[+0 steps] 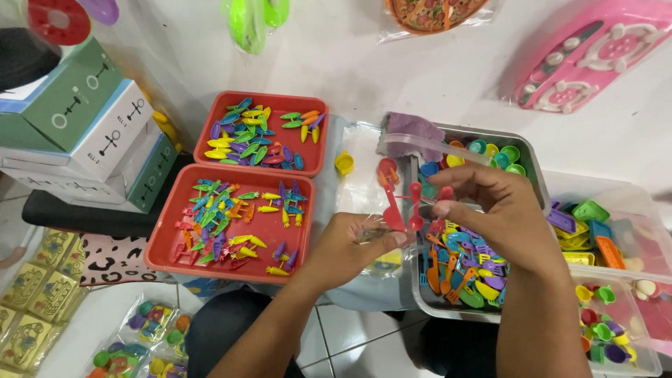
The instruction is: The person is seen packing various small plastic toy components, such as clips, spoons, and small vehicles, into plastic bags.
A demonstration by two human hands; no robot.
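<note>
Left hand (pixel 350 245) pinching small clear bag (pixel 371 234), right fingers (pixel 442 207) closed on red toy utensils (pixel 406 203) above it, none bagged yet, metal tray (pixel 532 157) of utensils stays full

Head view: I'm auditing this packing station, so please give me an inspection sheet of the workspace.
Surface: white floor, tiled at the lower edge.
Job's things: red toy utensils pinched between both hands; small clear bag at the left hand.
Clutter: two red trays of small coloured toy pieces; metal tray of toy cutlery and cups; clear bin of toy parts; yellow cup; stacked boxes; packed bags; pink toy stove.
Hands: left hand holds the bag and utensils; right hand grips the utensils from above.
Cables: nothing seen.
Surroundings: yellow packets at lower left; no other person seen.
</note>
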